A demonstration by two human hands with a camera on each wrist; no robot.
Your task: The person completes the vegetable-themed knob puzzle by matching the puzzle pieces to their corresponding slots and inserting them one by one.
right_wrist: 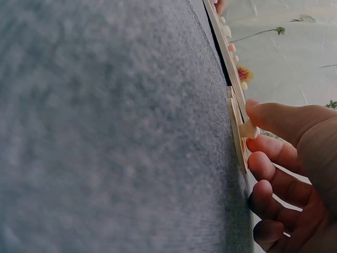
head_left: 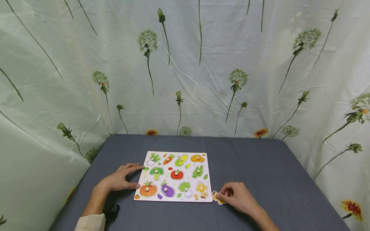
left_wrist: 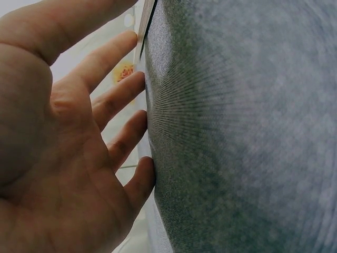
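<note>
A white wooden puzzle board (head_left: 167,199) with knobbed vegetable pieces lies flat on the table. My left hand (head_left: 122,178) is spread at its left edge, with index finger and thumb touching the rim; in the left wrist view the fingers (left_wrist: 118,100) look loosely extended. Just off the board's lower right corner lies a yellow mushroom puzzle piece (head_left: 215,195). My right hand (head_left: 238,196) pinches its knob (right_wrist: 247,129) between thumb and fingertips, and partly hides the piece from above. Beside it, the mushroom space (head_left: 201,188) on the board shows a printed picture and no knob.
A dark grey cloth (head_left: 245,160) covers the table. Knobbed pieces such as the tomato (head_left: 177,175), eggplant (head_left: 168,190) and pumpkin (head_left: 148,190) sit in the board. A black object (head_left: 112,211) is by the left wrist. A flowered curtain (head_left: 202,80) hangs behind the table.
</note>
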